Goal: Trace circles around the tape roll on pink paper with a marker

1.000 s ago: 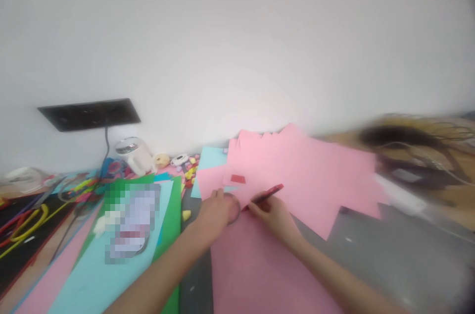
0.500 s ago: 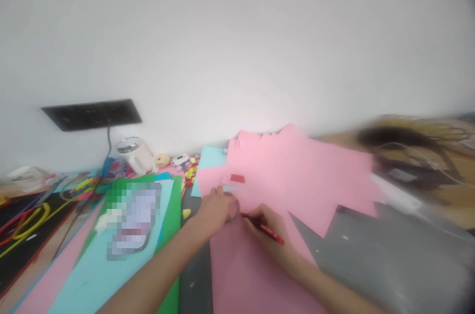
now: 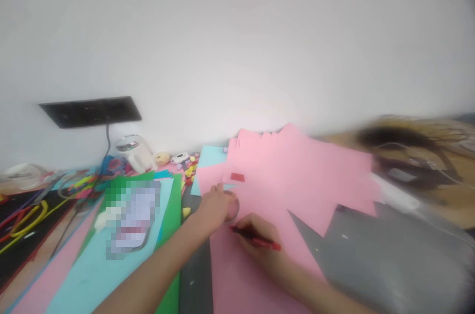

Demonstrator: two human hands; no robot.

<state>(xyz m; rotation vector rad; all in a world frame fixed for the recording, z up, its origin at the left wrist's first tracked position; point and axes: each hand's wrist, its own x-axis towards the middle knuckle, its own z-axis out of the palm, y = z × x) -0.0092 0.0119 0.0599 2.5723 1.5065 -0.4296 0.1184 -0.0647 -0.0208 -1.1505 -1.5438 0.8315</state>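
A pink paper sheet (image 3: pixel 237 277) lies under both of my hands. My left hand (image 3: pixel 217 207) is closed at the edge of a small round, dark-rimmed piece (image 3: pixel 234 209) and holds it against the paper. Whether that piece is a ring or a clear disc I cannot tell. My right hand (image 3: pixel 260 237) grips a red pen (image 3: pixel 266 243), its tip near the lower edge of the round piece. Behind the hands, more pink sheets (image 3: pixel 289 170) are fanned out, with a small red rectangle (image 3: pixel 237 177) on one of them.
On the left, a blurred-out phone-like object (image 3: pixel 135 220) rests on light blue (image 3: pixel 85 274) and green paper (image 3: pixel 170 244). A white cup-like item (image 3: pixel 135 153) and small colourful pieces (image 3: pixel 191 170) line the wall. Cables and dark items (image 3: pixel 408 155) lie at the right.
My right hand has moved the pen left and towards me, from the right side of the round piece to below it. My left hand stays nearly still.
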